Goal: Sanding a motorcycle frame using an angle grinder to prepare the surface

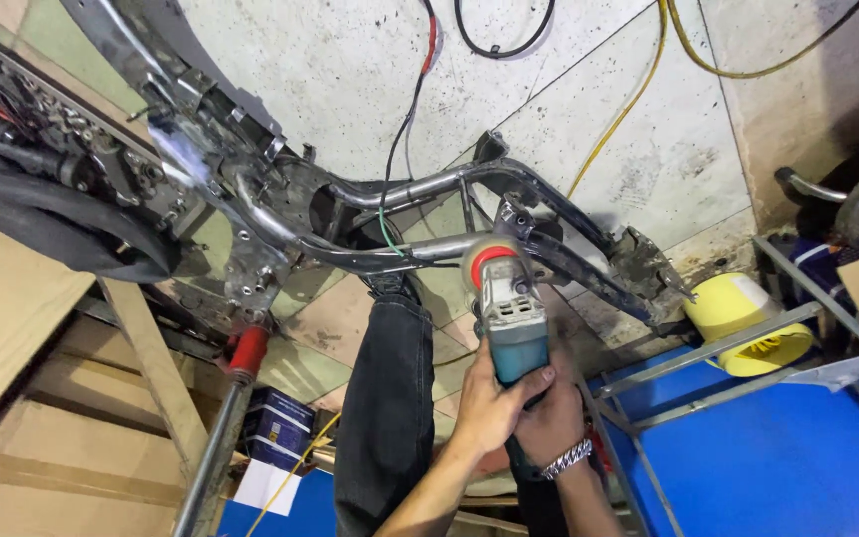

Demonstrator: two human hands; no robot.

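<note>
An angle grinder (505,313) is seen from the head view, held in both hands near the middle of the picture. The left hand (489,403) is wrapped round the blue-green body of the tool, with the fingers (532,380) curled tight across its near end. The right hand (552,423) is tucked just under and to the right of it, closed on the back of the tool; its fingertips are hidden. A shiny metal bracelet (565,459) is worn on the right wrist.

The grinder has a grey metal head and a red band, and its far end is pushed up against a tube of a bare motorcycle frame (420,214). The frame is made of bent steel tubes, grey and shiny in spots, scuffed and dirty in others. It is stretched from the far left to the right, above the hands.

A leg in dark jeans (386,398) is seen just left of the hands. A red and silver shock absorber (241,358) hangs down on the left, beside brown wood boards (12,318). A black tyre (52,214) is seen at the far left. A yellow plastic fan wheel (748,323) rests on the right, on grey metal bars (738,343) over a blue surface (777,457). Yellow cables (638,89) and black cables (410,109) lie across the pale tiled floor (569,109) beyond the frame.
</note>
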